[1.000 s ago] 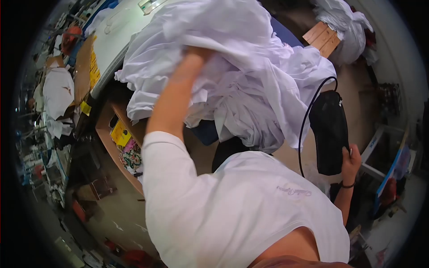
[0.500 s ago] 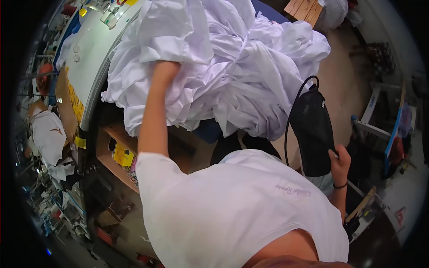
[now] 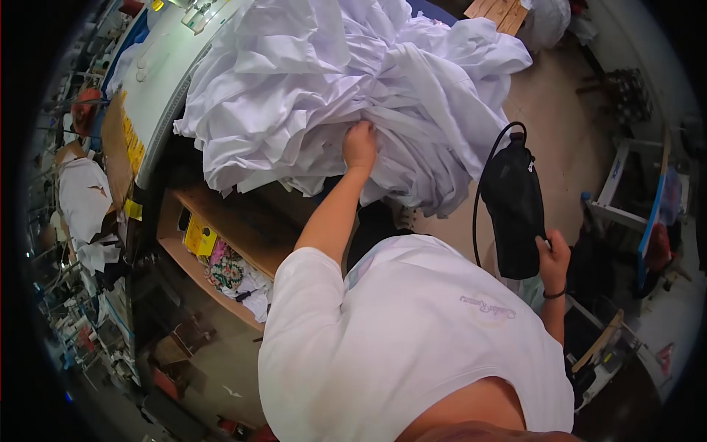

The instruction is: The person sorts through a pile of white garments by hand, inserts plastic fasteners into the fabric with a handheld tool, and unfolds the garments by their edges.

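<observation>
A large heap of white fabric (image 3: 280, 96) fills the upper middle of the view, in loose folds beside the table edge. My left hand (image 3: 360, 146) is closed on a fold near the lower middle of the heap. At the right, my right hand (image 3: 554, 258) grips the lower edge of a black bag (image 3: 513, 214), with the thumb on its near side. A black strap loops from the bag's top down its left side. The bag hangs over the floor, just below the heap's right end.
A white sewing table (image 3: 158, 74) with a machine stands at the upper left. Below it, a wooden drawer (image 3: 221, 283) holds patterned cloth and a yellow item. A wooden stool (image 3: 501, 13) is at the top right, a metal frame (image 3: 617, 180) at the right.
My left hand has come out from under the upper folds and moved right and down to a lower fold. The raised cloth has settled. My right hand still holds the bag, which sits slightly lower.
</observation>
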`<move>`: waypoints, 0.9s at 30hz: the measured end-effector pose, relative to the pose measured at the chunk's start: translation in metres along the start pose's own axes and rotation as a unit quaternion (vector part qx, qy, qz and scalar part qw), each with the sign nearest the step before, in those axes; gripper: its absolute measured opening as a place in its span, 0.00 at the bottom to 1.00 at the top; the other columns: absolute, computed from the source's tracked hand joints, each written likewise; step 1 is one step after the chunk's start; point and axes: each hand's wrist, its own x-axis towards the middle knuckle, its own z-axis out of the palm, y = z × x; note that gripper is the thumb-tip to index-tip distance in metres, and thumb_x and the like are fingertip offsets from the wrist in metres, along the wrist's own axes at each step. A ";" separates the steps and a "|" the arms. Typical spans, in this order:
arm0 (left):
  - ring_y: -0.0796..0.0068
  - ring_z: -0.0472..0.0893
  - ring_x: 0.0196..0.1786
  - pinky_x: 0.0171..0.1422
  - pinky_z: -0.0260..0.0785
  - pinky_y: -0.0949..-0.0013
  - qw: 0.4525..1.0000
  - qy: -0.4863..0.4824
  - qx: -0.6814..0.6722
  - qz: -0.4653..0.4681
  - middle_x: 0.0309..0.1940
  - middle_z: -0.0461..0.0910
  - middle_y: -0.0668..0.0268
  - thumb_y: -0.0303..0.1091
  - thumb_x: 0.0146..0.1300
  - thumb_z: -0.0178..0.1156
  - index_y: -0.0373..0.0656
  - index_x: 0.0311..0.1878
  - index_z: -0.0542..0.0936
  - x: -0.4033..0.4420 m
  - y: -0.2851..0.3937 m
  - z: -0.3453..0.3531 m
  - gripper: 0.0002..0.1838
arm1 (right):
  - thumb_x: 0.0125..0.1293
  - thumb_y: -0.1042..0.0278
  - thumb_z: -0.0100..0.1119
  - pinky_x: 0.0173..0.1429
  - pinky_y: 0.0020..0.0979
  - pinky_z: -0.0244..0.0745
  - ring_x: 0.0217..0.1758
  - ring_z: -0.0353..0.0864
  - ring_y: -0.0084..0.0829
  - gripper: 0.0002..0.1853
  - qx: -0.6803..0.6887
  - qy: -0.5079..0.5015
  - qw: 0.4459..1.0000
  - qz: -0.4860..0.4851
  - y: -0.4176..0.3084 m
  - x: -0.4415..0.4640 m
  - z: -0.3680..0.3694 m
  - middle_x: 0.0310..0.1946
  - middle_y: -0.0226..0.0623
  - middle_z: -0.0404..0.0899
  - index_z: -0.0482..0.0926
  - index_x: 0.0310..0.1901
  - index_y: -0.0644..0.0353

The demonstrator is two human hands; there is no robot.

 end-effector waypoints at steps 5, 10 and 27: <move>0.83 0.59 0.15 0.18 0.52 0.76 0.763 0.035 -0.547 -0.342 0.13 0.60 0.75 0.31 0.56 0.48 0.47 0.21 0.66 0.006 -0.003 -0.016 0.08 | 0.51 0.78 0.54 0.26 0.24 0.57 0.21 0.59 0.26 0.06 0.010 0.003 0.999 0.045 0.020 -0.026 -0.006 0.18 0.37 0.61 0.66 0.25 0.65; 0.83 0.66 0.21 0.26 0.58 0.80 0.940 -0.015 -0.308 -0.147 0.20 0.67 0.73 0.31 0.57 0.47 0.43 0.26 0.70 -0.009 -0.003 -0.040 0.06 | 0.52 0.77 0.54 0.27 0.24 0.58 0.21 0.59 0.25 0.06 0.006 -0.001 0.999 0.053 0.041 -0.041 -0.004 0.18 0.37 0.61 0.66 0.26 0.65; 0.72 0.72 0.27 0.35 0.65 0.73 0.954 -0.007 -0.249 -0.164 0.25 0.73 0.66 0.33 0.53 0.58 0.38 0.39 0.72 0.012 -0.016 -0.064 0.12 | 0.53 0.77 0.53 0.25 0.24 0.56 0.21 0.56 0.24 0.07 0.054 0.005 0.993 0.104 0.060 -0.052 0.021 0.17 0.36 0.58 0.64 0.25 0.65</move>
